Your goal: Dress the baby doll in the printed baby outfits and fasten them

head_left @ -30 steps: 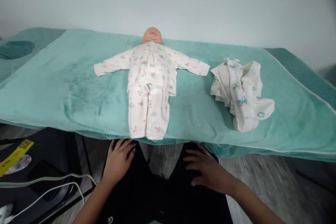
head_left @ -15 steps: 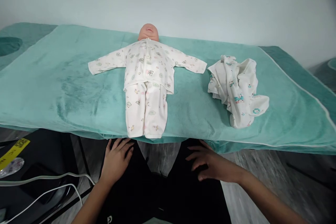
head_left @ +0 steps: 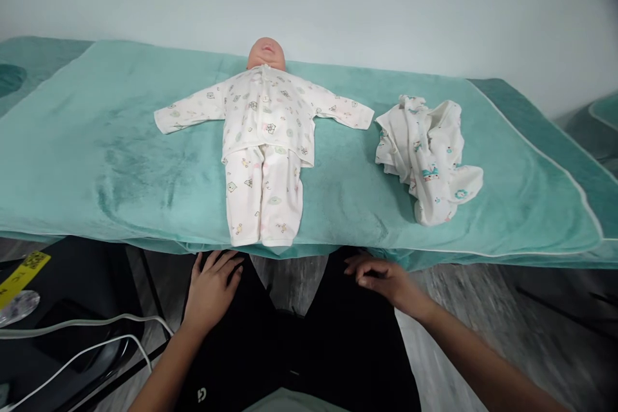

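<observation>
We are sitting at a long table under a soft green cover (head_left: pixel 120 96), our legs (head_left: pixel 290 354) reaching toward its near edge. On it, left of the middle, we are seeing a doll (head_left: pixel 266 55) lying on its back, head toward the wall (head_left: pixel 367 6). It is wearing a white printed top (head_left: pixel 284 109) and matching pants (head_left: pixel 243 196), so both pieces look fully on. The sleeves are spreading out flat and the pant legs are lying side by side, their ends near the table edge. Just beside one sleeve end, a heap of white baby clothes (head_left: pixel 429 170) is lying crumpled, neither worn nor folded. Our left hand (head_left: pixel 211 290) is resting open on one thigh, fingers apart. Our right hand (head_left: pixel 386 282) is curling loosely over the other; whether its fingertips are meeting, we cannot tell. Neither is visibly gripping anything. A tiny button (head_left: pixel 265 98) is showing on the top.
</observation>
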`<state>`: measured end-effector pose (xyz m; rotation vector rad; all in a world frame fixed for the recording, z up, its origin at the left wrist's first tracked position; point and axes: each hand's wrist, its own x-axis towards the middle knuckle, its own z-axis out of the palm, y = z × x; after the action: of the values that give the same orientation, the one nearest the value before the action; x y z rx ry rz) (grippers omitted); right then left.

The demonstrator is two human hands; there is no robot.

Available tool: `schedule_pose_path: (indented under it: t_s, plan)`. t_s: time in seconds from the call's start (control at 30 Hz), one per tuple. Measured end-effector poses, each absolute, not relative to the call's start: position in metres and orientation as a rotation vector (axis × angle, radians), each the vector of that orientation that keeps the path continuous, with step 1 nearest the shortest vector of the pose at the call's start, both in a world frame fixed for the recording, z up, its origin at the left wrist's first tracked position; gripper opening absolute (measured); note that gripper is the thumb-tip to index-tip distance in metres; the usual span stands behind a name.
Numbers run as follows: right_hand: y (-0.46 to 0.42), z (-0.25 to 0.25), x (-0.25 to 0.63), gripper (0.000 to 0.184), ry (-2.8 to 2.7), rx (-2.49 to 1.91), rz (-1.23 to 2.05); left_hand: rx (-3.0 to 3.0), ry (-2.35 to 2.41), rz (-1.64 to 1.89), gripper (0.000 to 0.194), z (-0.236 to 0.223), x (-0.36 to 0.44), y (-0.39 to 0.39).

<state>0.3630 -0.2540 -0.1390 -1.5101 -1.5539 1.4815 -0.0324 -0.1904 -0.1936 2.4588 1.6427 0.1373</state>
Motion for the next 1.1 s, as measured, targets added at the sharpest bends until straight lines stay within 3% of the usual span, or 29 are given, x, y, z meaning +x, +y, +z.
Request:
schedule_pose_path:
  t_s: [0.13, 0.3, 0.47, 0.63, 0.73, 0.83, 1.0, 1.1]
  plan:
    - [-0.261, -0.121, 0.373, 0.036, -1.521, -1.753, 1.397, 2.482, 1.626, 0.112, 0.029, -0.193, -0.032, -0.190]
    - [-0.303, -0.110, 0.358, 0.044, -2.330, -2.283, 1.141, 2.491, 1.623, 0.111, 0.030, -0.194, -0.032, -0.189]
    - [-0.324, -0.113, 0.344, 0.031, -2.678, -2.084, 1.017, 2.494, 1.619, 0.124, 0.031, -0.194, -0.031, -0.189]
    - [-0.291, -0.094, 0.355, 0.047, -2.439, -1.875, 0.964, 2.488, 1.610, 0.113, 0.031, -0.194, -0.031, -0.191]
    - [-0.276, -0.075, 0.367, 0.048, -1.934, -1.958, 1.006, 2.500, 1.607, 0.108, 0.031, -0.195, -0.033, -0.192]
    - [-0.272, -0.059, 0.381, 0.047, -1.420, -2.095, 0.791, 2.503, 1.617, 0.120, 0.031, -0.195, -0.033, -0.192]
    - [-0.295, -0.072, 0.370, 0.050, -1.954, -2.128, 1.168, 2.513, 1.611, 0.120, 0.031, -0.194, -0.031, -0.192]
    - [-0.311, -0.095, 0.347, 0.041, -2.284, -2.053, 1.294, 2.525, 1.604, 0.114, 0.032, -0.194, -0.030, -0.193]
